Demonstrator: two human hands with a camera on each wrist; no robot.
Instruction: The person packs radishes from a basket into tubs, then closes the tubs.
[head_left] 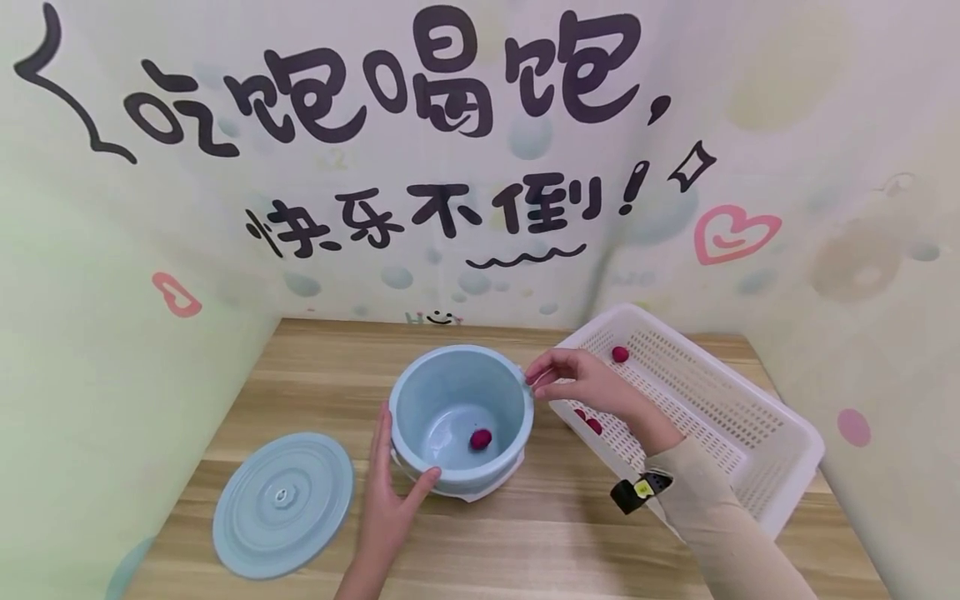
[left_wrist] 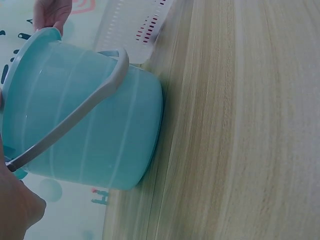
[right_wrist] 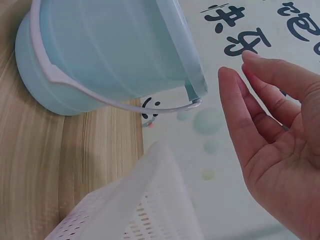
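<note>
A light blue bucket (head_left: 457,379) stands upright on the wooden table, with one small dark red round item (head_left: 481,439) on its floor. My left hand (head_left: 386,508) rests against the bucket's left side, fingers straight along the outside and thumb at the front rim. Its pale handle (left_wrist: 90,102) hangs down along the front. At the right rim, my right hand (head_left: 577,382) has its fingers loosely bent; the right wrist view shows this right hand (right_wrist: 275,115) apart from the bucket (right_wrist: 110,50), with nothing between thumb and fingers.
On the right, a white perforated basket (head_left: 705,392) holds a few red items, one red item (head_left: 620,354) near its back corner. The matching blue lid (head_left: 283,505) lies flat at the left. Behind the table rises a printed wall (head_left: 360,283).
</note>
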